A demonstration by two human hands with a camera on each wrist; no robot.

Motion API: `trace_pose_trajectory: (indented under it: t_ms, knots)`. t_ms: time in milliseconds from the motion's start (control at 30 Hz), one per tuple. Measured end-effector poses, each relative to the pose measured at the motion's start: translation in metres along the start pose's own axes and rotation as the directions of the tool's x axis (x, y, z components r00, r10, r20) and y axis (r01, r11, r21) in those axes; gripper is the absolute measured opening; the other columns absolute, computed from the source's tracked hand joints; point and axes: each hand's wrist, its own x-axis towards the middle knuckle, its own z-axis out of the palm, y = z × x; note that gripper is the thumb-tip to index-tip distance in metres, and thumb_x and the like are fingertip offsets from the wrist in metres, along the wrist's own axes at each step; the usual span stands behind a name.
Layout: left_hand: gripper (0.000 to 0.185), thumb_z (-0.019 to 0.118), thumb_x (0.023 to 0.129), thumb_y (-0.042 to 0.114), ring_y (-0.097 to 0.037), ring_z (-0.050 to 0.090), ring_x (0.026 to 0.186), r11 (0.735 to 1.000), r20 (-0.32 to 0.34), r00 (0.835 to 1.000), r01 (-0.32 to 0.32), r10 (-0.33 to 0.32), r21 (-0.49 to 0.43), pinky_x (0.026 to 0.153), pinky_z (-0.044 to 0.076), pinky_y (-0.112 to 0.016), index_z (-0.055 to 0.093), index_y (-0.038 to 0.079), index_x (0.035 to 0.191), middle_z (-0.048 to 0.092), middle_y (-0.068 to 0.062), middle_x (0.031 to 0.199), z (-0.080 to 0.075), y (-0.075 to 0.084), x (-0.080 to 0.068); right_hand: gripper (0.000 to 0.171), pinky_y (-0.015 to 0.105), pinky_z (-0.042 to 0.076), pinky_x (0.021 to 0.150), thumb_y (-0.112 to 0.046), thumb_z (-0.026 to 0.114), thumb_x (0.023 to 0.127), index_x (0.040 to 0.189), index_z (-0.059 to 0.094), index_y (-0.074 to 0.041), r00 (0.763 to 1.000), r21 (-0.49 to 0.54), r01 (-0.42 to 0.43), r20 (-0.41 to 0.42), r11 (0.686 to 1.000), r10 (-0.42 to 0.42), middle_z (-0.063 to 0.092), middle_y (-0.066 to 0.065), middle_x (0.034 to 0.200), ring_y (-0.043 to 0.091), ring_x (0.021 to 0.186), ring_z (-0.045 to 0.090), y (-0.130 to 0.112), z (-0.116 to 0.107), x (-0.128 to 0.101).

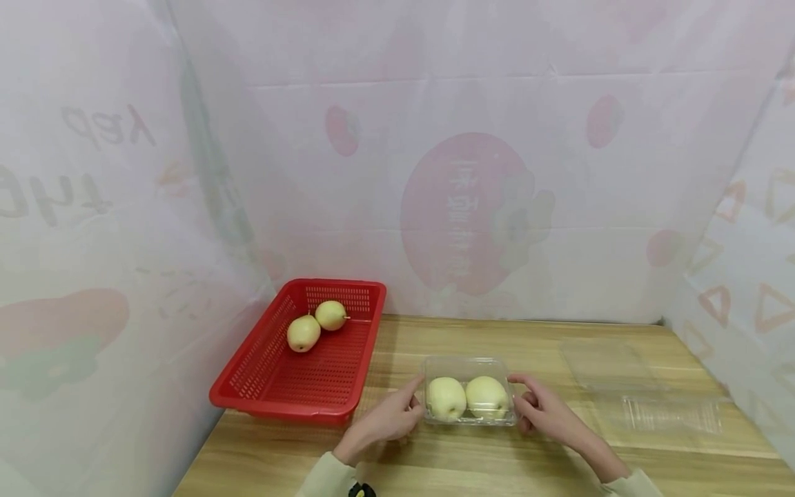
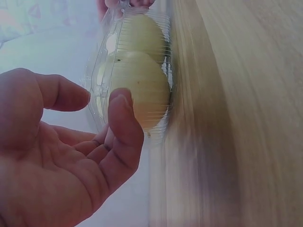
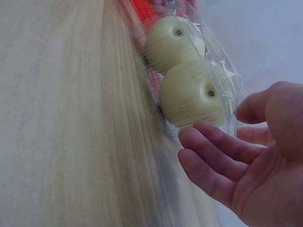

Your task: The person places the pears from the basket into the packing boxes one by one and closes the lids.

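Note:
A clear plastic clamshell box [image 1: 468,364] sits on the wooden table [image 1: 497,462], holding two pale yellow pears [image 1: 446,398] [image 1: 487,397] side by side. My left hand [image 1: 388,417] rests at the box's left end, with its fingers [image 2: 124,111] relaxed against the plastic [image 2: 102,71]. At the right end is my right hand [image 1: 545,408], its fingers [image 3: 208,142] spread loosely just beside the box wall [image 3: 225,75]. Neither hand is curled round the box. Both pears show through the lid in the wrist views.
A red slotted basket [image 1: 279,404] stands at the left with two more pears [image 1: 303,333] [image 1: 331,315] in it. Empty clear plastic boxes [image 1: 671,414] [image 1: 605,362] lie at the right. White printed sheeting walls the table on the left, back and right.

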Motion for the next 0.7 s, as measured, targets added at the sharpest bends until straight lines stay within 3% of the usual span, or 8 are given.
trace_pose_trajectory:
  t_ms: [200,533,700]
  knots:
    - [0.067,0.051,0.094,0.014,-0.014,0.054,0.050,1.000,-0.009,1.000,0.010,-0.010,0.003,0.044,0.047,-0.029,0.025,0.010,0.155,0.058,0.000,0.076,0.0015,0.0020,-0.0008,0.055,0.033,0.055,0.054,-0.012,0.050,0.102,0.147,0.026,0.009,0.999,0.048,0.014,0.036,0.999,-0.016,0.063,0.019,0.074,0.017,0.058,0.064,-0.0013,0.0017,-0.0047]
    - [0.066,0.050,0.095,0.015,-0.016,0.055,0.048,1.000,-0.026,1.000,0.004,-0.004,0.008,0.043,0.046,-0.028,0.024,0.009,0.155,0.061,-0.006,0.076,0.0032,0.0021,0.0001,0.066,0.034,0.057,0.062,-0.018,0.047,0.104,0.153,0.010,0.004,0.986,0.051,0.001,0.169,0.999,-0.009,0.067,0.022,0.086,0.021,0.067,0.067,0.0001,-0.0037,-0.0093]
    - [0.067,0.050,0.095,0.014,-0.015,0.055,0.049,1.000,-0.023,1.000,0.002,-0.002,0.000,0.045,0.048,-0.029,0.023,0.009,0.156,0.063,-0.011,0.081,0.0046,0.0015,0.0003,0.069,0.034,0.057,0.064,-0.019,0.047,0.104,0.154,0.005,0.003,0.981,0.074,-0.024,0.192,0.997,0.010,0.067,0.023,0.088,0.023,0.069,0.067,0.0008,-0.0032,-0.0102]
